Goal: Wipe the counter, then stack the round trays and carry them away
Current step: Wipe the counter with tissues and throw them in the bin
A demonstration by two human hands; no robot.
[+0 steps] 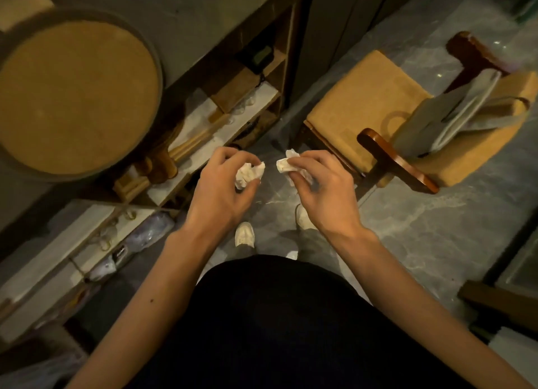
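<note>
The left hand (221, 184) is clenched around a crumpled white wad of tissue (249, 174), its grip made by the thumb and curled fingers, with the wad sticking out toward the right hand. The right hand (323, 190) pinches a 2nd wad of tissue (286, 164) between thumb and fingertips. The 2 wads sit near each other but apart, a narrow gap of floor showing between them.

Both grips hang in the air over the grey marble floor (422, 214), straight above the person's 2 pale shoes (245, 234). Up and to the left of the left grip, well apart from it, a round tray (72, 97) with a tan cork-like inside and a dark rim lies on the grey surface (203, 7). Between that tray and the left grip, open shelves (209, 120) under the surface hold wooden pieces and clear glassware, blurred. Up and to the right of the right grip stands a wooden chair (393, 161) with a tan cushion; a grey folded cloth (465, 109) lies on its far cushion.
</note>
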